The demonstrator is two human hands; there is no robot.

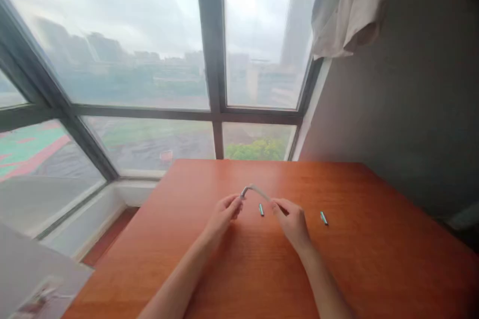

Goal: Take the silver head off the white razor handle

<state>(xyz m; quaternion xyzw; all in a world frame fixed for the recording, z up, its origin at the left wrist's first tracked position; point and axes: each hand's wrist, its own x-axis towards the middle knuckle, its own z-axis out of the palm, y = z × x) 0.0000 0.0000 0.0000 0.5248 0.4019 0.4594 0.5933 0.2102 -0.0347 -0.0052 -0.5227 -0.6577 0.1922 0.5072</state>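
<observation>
Between my hands, above the table, arches a thin bent tube (258, 190), dark and shiny at its left end and pale along the rest. My left hand (228, 209) pinches the dark end between thumb and fingers. At the pale end, the fingers of my right hand (291, 217) are closed on the tube. A short teal stick-like piece with a dark tip (261, 210) lies on the table between the hands. To the right of my right hand lies a similar teal piece (324, 218). Both are too small to name.
The reddish-brown wooden table (359, 259) stretches under both arms to the windows. Grey window frames (215, 60) stand behind its far edge. A pale cloth (348, 15) hangs at the upper right, near a grey wall (392, 109). The floor shows beyond the table's left edge.
</observation>
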